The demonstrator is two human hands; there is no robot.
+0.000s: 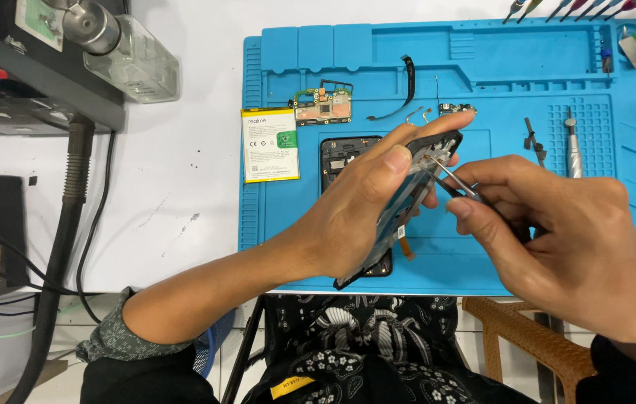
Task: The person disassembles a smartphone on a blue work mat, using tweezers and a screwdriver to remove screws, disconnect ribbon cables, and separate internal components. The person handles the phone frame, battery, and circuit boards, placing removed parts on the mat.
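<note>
My left hand (363, 202) grips a black phone frame (407, 202), tilted on edge above the blue work mat (467, 90). In my right hand (557, 239) I pinch metal tweezers (454, 182), their tips touching the inside of the frame near its upper end. An orange flex ribbon (405, 247) hangs from the frame's lower part. Under my hands a black phone back cover (340, 157) lies flat on the mat, partly hidden.
On the mat lie a white battery (270, 144), a green circuit board (323, 106), a black flex cable (406, 78), small parts (454, 109), black tweezers (533, 142) and a metal screwdriver (572, 146). Grey equipment with cables (34, 90) stands left. A wicker stool (527, 337) sits below.
</note>
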